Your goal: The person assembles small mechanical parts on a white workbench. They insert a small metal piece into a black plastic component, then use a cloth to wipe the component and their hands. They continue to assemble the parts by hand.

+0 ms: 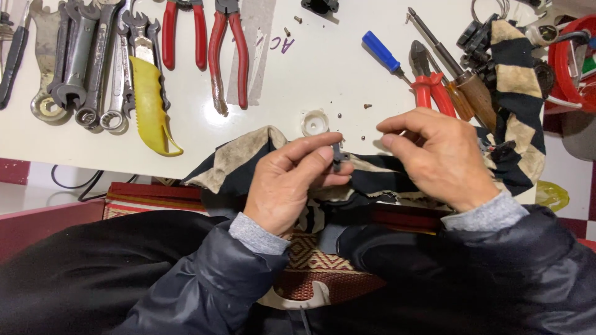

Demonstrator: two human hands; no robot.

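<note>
Here a small dark part (337,156) sits pinched between the thumb and fingers of the left hand (288,183), held just above a striped dark-and-cream cloth (248,152) that hangs over the near edge of the white desk (323,68). The left fingers are closed tight on the part. The right hand (444,158) hovers just beside it, its fingers curled together with the tips near the thumb; whether they hold anything I cannot tell.

Just behind the part, a small white round cap (315,122) rests on the desk, with a few tiny screws (367,106) scattered near it. Farther back lie a blue-handled screwdriver (383,53), red-handled cutters (431,87) and a wooden-handled screwdriver (462,77), close together on the right. To the left of centre are two pairs of red-handled pliers (214,43), beside a strip of clear tape (251,49) stuck flat on the desk with a bit of purple handwriting at its right edge. Further left is a yellow-handled tool (149,102), touching a row of steel spanners (81,59). A red round object (568,59) sits at the far right edge.
</note>
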